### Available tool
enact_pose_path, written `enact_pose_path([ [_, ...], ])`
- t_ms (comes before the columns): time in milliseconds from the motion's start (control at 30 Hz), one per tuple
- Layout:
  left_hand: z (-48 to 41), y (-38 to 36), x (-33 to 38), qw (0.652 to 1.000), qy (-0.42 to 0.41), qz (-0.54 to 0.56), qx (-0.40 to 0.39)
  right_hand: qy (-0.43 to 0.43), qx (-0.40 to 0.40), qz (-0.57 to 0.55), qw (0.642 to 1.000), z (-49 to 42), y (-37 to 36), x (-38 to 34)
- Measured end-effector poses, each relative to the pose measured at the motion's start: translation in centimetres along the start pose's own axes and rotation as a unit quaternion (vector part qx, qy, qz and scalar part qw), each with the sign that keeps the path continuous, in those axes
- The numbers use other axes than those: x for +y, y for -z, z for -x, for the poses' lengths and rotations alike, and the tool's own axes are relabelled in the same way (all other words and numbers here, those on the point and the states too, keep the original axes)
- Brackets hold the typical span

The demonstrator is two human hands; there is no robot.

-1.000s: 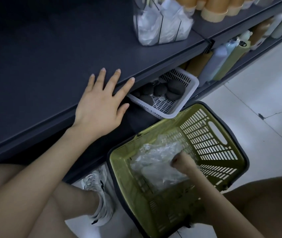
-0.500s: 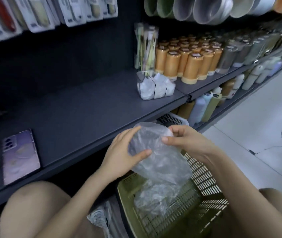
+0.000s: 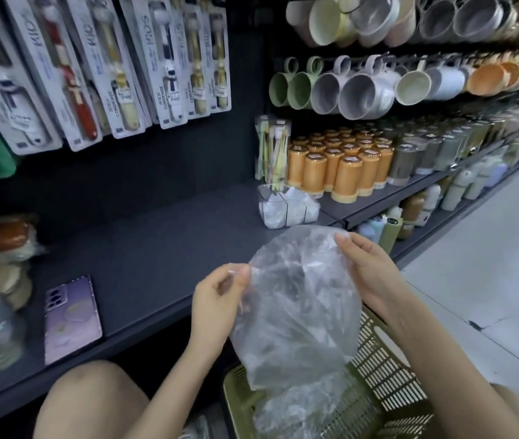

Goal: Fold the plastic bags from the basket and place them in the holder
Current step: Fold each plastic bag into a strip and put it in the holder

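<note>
Hands stand farther apart than half a second ago, and the clear plastic bag (image 3: pixel 296 305) is stretched wider between them. The left hand (image 3: pixel 220 299) has let go of the bag's front and now pinches its left edge between thumb and fingertips. The right hand (image 3: pixel 365 274) holds the top right rim, fingers over the film.

The bag hangs with its long axis up and down. Its lower end dips into the green basket (image 3: pixel 388 384), where more crumpled bags (image 3: pixel 299 410) lie.

The clear holder (image 3: pixel 266 204), already stuffed with folded white bags, sits on the dark shelf (image 3: pixel 157 248) beyond the bag's top, well apart from it. By my reckoning the right hand is the nearer one to it. Bare shelf lies ahead and to the left, beside a lilac phone (image 3: pixel 71 315), a likely spot to flatten and fold. Both forearms reach forward at about shelf height.
</note>
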State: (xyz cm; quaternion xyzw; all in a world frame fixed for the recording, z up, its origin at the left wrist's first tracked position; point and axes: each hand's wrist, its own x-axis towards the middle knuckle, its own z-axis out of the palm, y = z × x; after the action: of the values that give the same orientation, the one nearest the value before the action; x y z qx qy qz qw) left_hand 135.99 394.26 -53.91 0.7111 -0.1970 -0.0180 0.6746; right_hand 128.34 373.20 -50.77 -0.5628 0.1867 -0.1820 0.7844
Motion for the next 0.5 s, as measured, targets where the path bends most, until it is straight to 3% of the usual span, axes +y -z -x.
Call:
enact_pose_path([
  [133, -0.7, 1.2, -0.4, 0.999, -0.008, -0.003, 0.05, -0.046, 0.09, 0.191, 0.976, 0.3, 2.4, 0.4],
  [233, -1.3, 1.9, -0.5, 0.998, -0.014, 0.003, 0.067, 0.046, 0.131, 0.254, 0.957, 1.1, 2.4, 0.6],
  [333, -1.8, 2.4, -0.4, 0.997, -0.028, -0.007, 0.072, 0.157, 0.058, 0.295, 0.941, 1.8, 1.2, 0.7],
  [500, -2.4, 3.3, 0.1, 0.996, -0.048, -0.02, 0.073, 0.121, -0.041, 0.387, 0.913, -0.9, -0.7, 2.7],
])
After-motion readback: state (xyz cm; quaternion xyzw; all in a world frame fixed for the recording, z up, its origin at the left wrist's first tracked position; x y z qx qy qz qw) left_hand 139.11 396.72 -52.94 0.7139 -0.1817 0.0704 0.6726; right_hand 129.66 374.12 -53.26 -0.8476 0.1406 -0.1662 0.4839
